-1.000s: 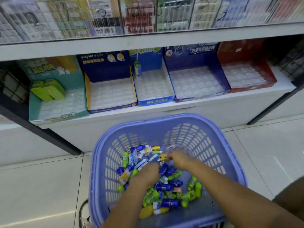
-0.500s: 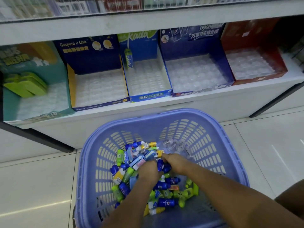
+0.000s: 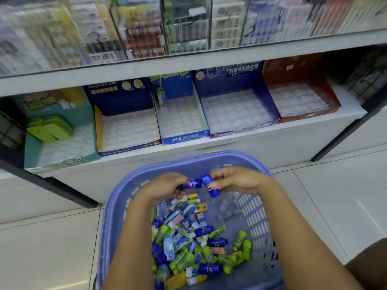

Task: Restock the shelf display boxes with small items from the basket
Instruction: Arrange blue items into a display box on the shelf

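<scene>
Pale floor tiles (image 3: 41,248) ran beneath a white store shelf (image 3: 230,143). Five open display boxes stood side by side on that shelf, each lined with a clear tray of moulded pockets. From left to right they were a teal box (image 3: 33,151), a navy box (image 3: 117,97) with a yellow side, a narrow blue box (image 3: 184,138), a wide dark blue box (image 3: 230,80) and a red box (image 3: 293,70). Flat green items (image 3: 50,128) leaned in the back left of the teal box. One small green-and-blue bottle (image 3: 161,99) stood upright at the back left of the narrow blue box. Above, blurred packaged goods (image 3: 188,28) sat behind clear dividers.

A lavender plastic basket (image 3: 113,206) stood on the floor in front of the shelf. A heap of small bottle-shaped items (image 3: 194,243), mostly blue and green with some yellow, lay on its bottom. Both hands were raised above the heap, close together near the basket's far rim. The left hand (image 3: 165,187) had its fingers curled round a first blue bottle (image 3: 192,183) lying sideways. The right hand (image 3: 238,181) pinched a second blue bottle (image 3: 210,186), tilted, just beside the first. Whether the two bottles touched could not be told.
</scene>
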A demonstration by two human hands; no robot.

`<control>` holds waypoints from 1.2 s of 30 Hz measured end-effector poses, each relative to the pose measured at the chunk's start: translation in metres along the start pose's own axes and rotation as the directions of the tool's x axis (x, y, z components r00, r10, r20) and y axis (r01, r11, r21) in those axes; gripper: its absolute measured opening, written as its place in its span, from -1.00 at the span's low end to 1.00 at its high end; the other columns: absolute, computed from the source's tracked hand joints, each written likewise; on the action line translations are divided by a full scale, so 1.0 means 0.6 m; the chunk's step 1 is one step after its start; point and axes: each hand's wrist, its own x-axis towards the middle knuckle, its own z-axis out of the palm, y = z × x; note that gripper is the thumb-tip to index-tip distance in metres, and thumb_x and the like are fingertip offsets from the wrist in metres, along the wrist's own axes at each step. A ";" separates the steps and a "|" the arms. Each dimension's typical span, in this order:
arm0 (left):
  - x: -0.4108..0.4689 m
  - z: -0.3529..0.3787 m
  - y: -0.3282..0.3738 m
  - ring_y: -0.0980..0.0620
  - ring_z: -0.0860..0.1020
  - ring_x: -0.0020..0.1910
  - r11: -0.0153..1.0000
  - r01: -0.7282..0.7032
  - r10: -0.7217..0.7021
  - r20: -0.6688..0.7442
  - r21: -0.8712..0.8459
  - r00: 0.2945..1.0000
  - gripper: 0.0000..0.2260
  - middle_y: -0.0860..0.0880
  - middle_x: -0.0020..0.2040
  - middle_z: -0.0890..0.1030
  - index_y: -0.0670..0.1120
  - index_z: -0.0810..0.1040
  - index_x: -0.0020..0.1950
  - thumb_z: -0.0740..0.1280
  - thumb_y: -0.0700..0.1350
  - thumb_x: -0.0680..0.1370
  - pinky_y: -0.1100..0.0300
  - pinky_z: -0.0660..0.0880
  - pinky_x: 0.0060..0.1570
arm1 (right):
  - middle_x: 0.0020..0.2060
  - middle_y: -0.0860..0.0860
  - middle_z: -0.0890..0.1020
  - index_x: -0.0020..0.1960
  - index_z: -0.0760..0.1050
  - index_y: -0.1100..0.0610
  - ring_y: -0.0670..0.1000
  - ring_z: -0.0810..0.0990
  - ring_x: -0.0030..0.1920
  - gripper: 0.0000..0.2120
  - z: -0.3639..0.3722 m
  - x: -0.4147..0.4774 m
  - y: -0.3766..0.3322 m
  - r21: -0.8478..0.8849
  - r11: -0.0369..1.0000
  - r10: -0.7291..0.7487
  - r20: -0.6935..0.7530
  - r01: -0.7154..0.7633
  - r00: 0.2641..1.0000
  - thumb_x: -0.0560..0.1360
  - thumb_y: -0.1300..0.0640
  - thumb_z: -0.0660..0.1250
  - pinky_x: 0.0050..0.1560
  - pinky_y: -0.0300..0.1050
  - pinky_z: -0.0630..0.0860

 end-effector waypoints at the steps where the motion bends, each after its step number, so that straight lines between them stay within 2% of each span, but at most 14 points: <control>1: -0.013 -0.002 0.024 0.09 0.51 -0.40 0.996 -0.056 0.056 -0.002 -0.065 0.998 -0.88 -0.07 -0.33 0.57 -0.16 0.56 -0.10 0.24 -0.21 0.57 0.27 0.51 -0.33 | -0.04 0.05 0.59 0.10 0.53 0.18 -0.04 0.56 -0.05 -0.76 -0.006 -0.018 -0.022 0.061 0.995 -0.079 -0.051 0.082 0.996 0.44 0.27 0.34 0.05 -0.21 0.50; 3: -0.037 0.001 0.068 0.14 0.52 -0.43 0.973 -0.164 0.166 0.001 -0.161 0.986 -0.85 -0.04 -0.33 0.61 -0.14 0.58 -0.13 0.24 -0.21 0.58 0.33 0.52 -0.36 | 0.06 0.09 0.55 0.17 0.49 0.17 0.01 0.54 0.03 -0.67 -0.016 -0.053 -0.059 0.128 0.967 -0.203 -0.132 0.220 0.970 0.41 0.21 0.33 0.09 -0.12 0.53; 6: -0.062 0.021 0.122 0.17 0.53 -0.41 0.940 -0.284 0.289 -0.005 -0.189 0.957 -0.84 -0.04 -0.31 0.63 -0.14 0.60 -0.13 0.25 -0.19 0.58 0.36 0.51 -0.35 | 0.11 0.11 0.52 0.19 0.47 0.13 0.08 0.54 0.13 -0.69 -0.024 -0.089 -0.090 0.190 0.926 -0.297 -0.162 0.325 0.941 0.44 0.22 0.30 0.04 -0.04 0.61; 8: -0.067 0.037 0.152 0.16 0.53 -0.41 0.927 -0.334 0.333 -0.036 -0.169 0.942 -0.86 -0.05 -0.30 0.63 -0.16 0.59 -0.09 0.25 -0.19 0.58 0.36 0.51 -0.34 | 0.03 0.13 0.56 0.15 0.48 0.17 0.13 0.62 0.05 -0.75 -0.025 -0.098 -0.101 0.206 0.899 -0.349 -0.199 0.387 0.916 0.47 0.25 0.29 -0.01 -0.07 0.62; 10: -0.066 0.053 0.178 0.16 0.52 -0.42 0.921 -0.365 0.358 -0.073 -0.138 0.931 -0.88 -0.06 -0.30 0.63 -0.19 0.58 -0.04 0.26 -0.20 0.57 0.36 0.51 -0.34 | -0.04 0.14 0.59 0.06 0.50 0.19 0.12 0.67 -0.09 -0.84 -0.025 -0.100 -0.110 0.251 0.840 -0.403 -0.304 0.481 0.863 0.48 0.25 0.29 -0.08 -0.12 0.62; 14: -0.050 0.073 0.216 0.16 0.51 -0.44 0.918 -0.379 0.369 -0.093 -0.116 0.925 -0.87 -0.06 -0.32 0.64 -0.21 0.56 -0.03 0.30 -0.15 0.55 0.36 0.49 -0.38 | 0.08 0.18 0.60 0.09 0.50 0.13 0.14 0.67 -0.07 -0.81 -0.046 -0.096 -0.124 0.152 0.778 -0.491 -0.458 0.609 0.741 0.48 0.19 0.33 -0.19 -0.17 0.58; 18: -0.019 0.085 0.244 0.16 0.48 -0.49 0.909 -0.397 0.372 -0.185 -0.126 0.910 -0.80 -0.07 -0.36 0.63 -0.20 0.55 -0.12 0.30 -0.06 0.55 0.37 0.47 -0.44 | -0.15 0.13 0.62 0.03 0.50 0.13 0.03 0.67 -0.31 -0.85 -0.073 -0.072 -0.146 -0.020 0.807 -0.510 -0.530 0.591 0.677 0.49 0.28 0.35 -0.26 -0.20 0.59; 21: 0.012 0.094 0.262 0.16 0.54 -0.46 0.888 -0.430 0.369 -0.303 -0.163 0.878 -0.78 -0.07 -0.35 0.64 -0.19 0.58 -0.13 0.31 -0.05 0.55 0.37 0.52 -0.39 | -0.19 0.13 0.61 0.11 0.50 0.22 -0.03 0.63 -0.42 -0.77 -0.100 -0.053 -0.171 -0.113 0.818 -0.519 -0.571 0.564 0.637 0.47 0.28 0.39 -0.32 -0.22 0.61; 26: 0.065 0.110 0.289 0.13 0.64 -0.32 0.816 -0.485 0.366 -0.368 -0.314 0.855 -0.89 -0.04 -0.30 0.67 -0.15 0.56 -0.08 0.28 -0.15 0.57 0.34 0.59 -0.22 | -0.11 0.17 0.60 0.17 0.47 0.26 0.08 0.63 -0.33 -0.70 -0.163 -0.036 -0.210 -0.298 0.801 -0.586 -0.566 0.519 0.580 0.46 0.29 0.39 -0.22 -0.10 0.65; 29: 0.097 0.112 0.305 0.13 0.64 -0.30 0.817 -0.508 0.370 -0.429 -0.272 0.824 -0.94 0.00 -0.29 0.67 -0.09 0.58 -0.12 0.34 -0.18 0.54 0.29 0.59 -0.13 | -0.08 0.15 0.60 0.13 0.49 0.20 0.08 0.63 -0.23 -0.75 -0.196 -0.033 -0.213 -0.341 0.795 -0.602 -0.546 0.502 0.583 0.46 0.28 0.39 -0.15 -0.08 0.65; 31: 0.120 0.109 0.319 0.05 0.66 -0.19 0.841 -0.508 0.377 -0.471 -0.187 0.797 -0.96 -0.06 -0.17 0.68 -0.07 0.61 -0.12 0.39 -0.19 0.50 0.20 0.58 -0.02 | -0.14 0.09 0.61 0.03 0.53 0.12 0.03 0.60 -0.17 -0.84 -0.219 -0.035 -0.201 -0.358 0.792 -0.599 -0.615 0.494 0.514 0.46 0.23 0.39 -0.11 -0.08 0.60; 33: 0.143 0.106 0.340 -0.02 0.65 -0.12 0.863 -0.501 0.406 -0.497 -0.067 0.767 -0.94 -0.06 -0.14 0.68 -0.09 0.64 -0.09 0.44 -0.21 0.46 0.12 0.57 0.05 | -0.25 0.08 0.58 -0.12 0.53 0.12 0.05 0.53 -0.22 -0.96 -0.247 -0.042 -0.180 -0.394 0.806 -0.568 -0.727 0.443 0.387 0.47 0.16 0.38 -0.18 -0.08 0.47; 35: 0.165 0.109 0.362 -0.06 0.64 -0.07 0.869 -0.491 0.459 -0.488 0.070 0.743 -0.94 -0.08 -0.14 0.66 -0.10 0.64 -0.11 0.44 -0.23 0.45 0.06 0.56 0.12 | -0.30 0.15 0.52 -0.17 0.49 0.25 0.10 0.46 -0.25 -0.82 -0.272 -0.047 -0.155 -0.442 0.826 -0.543 -0.789 0.350 0.286 0.49 0.12 0.33 -0.24 -0.10 0.33; 36: 0.178 0.112 0.373 -0.07 0.63 -0.01 0.864 -0.478 0.492 -0.470 0.158 0.733 -0.93 -0.10 -0.08 0.66 -0.09 0.63 -0.09 0.44 -0.22 0.46 0.05 0.53 0.17 | -0.30 0.14 0.50 -0.18 0.46 0.25 0.09 0.45 -0.25 -0.81 -0.280 -0.049 -0.145 -0.463 0.828 -0.545 -0.796 0.316 0.264 0.50 0.12 0.31 -0.26 -0.13 0.30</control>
